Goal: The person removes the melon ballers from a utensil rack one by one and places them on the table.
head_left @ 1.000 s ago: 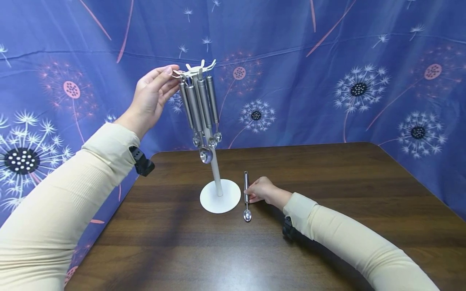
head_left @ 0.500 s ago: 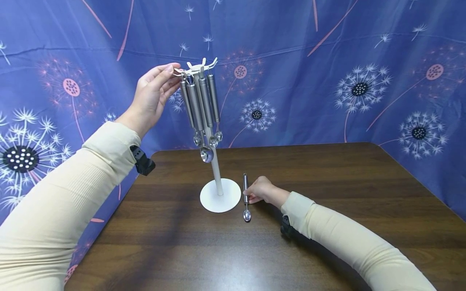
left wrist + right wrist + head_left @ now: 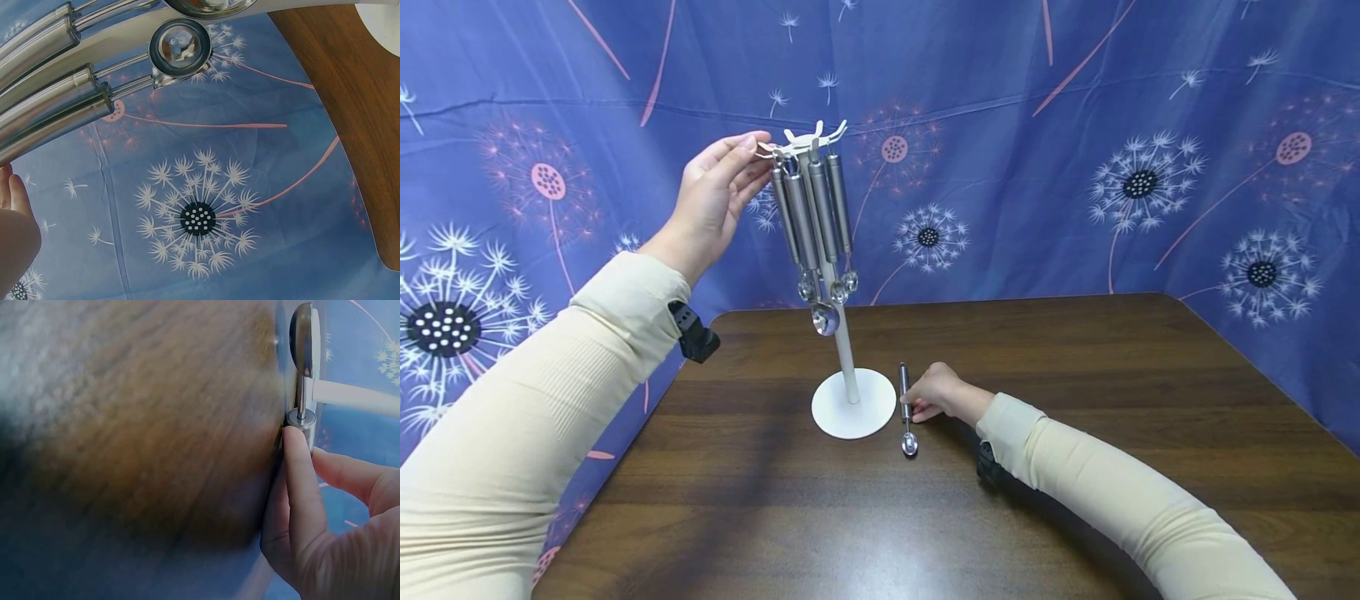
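A white utensil stand [image 3: 833,417] with a round base and curved top hooks stands left of centre in the head view. My left hand [image 3: 703,193] pinches a hook at its upper left, thumb above and fingers below. Several steel utensils [image 3: 823,212] with thick cylindrical handles and small bowls hang around its pole. Right of the base, my right hand [image 3: 938,390] pinches the handle of a small metal spoon [image 3: 910,443], its bowl pointing towards me. In the right wrist view, thumb and fingers [image 3: 304,494] close on the handle near the spoon's neck, beside the tabletop.
The brown wooden table [image 3: 1075,367] reaches back to a blue curtain [image 3: 1000,183] printed with dandelions. Black wrist cameras, such as the left one [image 3: 692,332], sit at both cuffs.
The spoon's far handle end has shifted slightly towards me and to the left in the right hand's pinch. The left hand and the stand have stayed nearly still.
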`<state>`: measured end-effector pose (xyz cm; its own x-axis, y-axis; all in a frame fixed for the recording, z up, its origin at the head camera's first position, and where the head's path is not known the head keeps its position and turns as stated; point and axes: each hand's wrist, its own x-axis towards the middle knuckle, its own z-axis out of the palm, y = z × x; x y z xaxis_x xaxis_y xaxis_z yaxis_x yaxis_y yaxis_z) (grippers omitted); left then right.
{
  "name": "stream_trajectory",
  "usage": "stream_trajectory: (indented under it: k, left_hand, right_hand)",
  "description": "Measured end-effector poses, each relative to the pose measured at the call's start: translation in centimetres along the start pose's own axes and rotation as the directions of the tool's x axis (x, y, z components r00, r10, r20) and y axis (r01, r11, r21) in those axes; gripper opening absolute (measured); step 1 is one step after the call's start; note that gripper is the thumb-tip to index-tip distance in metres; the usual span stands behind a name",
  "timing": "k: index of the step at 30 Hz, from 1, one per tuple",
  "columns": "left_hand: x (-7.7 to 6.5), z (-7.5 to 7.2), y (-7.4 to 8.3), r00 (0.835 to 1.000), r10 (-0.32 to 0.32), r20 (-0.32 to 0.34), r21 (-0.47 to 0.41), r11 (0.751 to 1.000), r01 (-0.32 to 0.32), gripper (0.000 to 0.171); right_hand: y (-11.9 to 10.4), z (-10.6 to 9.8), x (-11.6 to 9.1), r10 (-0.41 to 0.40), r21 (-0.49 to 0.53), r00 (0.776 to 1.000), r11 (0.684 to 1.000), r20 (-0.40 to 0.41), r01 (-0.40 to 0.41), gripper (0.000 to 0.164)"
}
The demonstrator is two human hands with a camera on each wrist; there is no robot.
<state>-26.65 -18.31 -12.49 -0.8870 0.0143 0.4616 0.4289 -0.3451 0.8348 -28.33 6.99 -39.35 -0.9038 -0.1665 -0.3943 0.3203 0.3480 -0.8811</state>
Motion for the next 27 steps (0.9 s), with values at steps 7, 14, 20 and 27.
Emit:
stream_trajectory:
  k: [7,14,20,27]
  left_hand:
    - [-0.06,-0.17,-0.04,1.0,0.005,-0.003,-0.006,1.0,-0.005,0.011]
    - [-0.16,-0.18,-0.08,1.0,0.006,-0.001,0.007,1.0,-0.006,0.012]
    - [-0.18,-0.13,-0.09,1.0,0.006,-0.002,0.008,1.0,-0.006,0.013]
    - [-0.1,0.03,-0.15,1.0,0.01,-0.002,0.0,1.0,-0.01,0.012]
  right_hand:
    - [0.19,0.03,0.09,-0.011,0.027,1.0,1.0,0.011,0.011,0.012]
    - [0.2,0.13,-0.06,-0.019,0.03,1.0,0.999,0.011,0.019,0.012]
    - [0.22,0.3,-0.2,-0.018,0.044,1.0,0.999,0.006,0.018,0.018]
    - [0.23,0.34,-0.23,-0.013,0.042,1.0,0.999,-0.01,0.013,0.018]
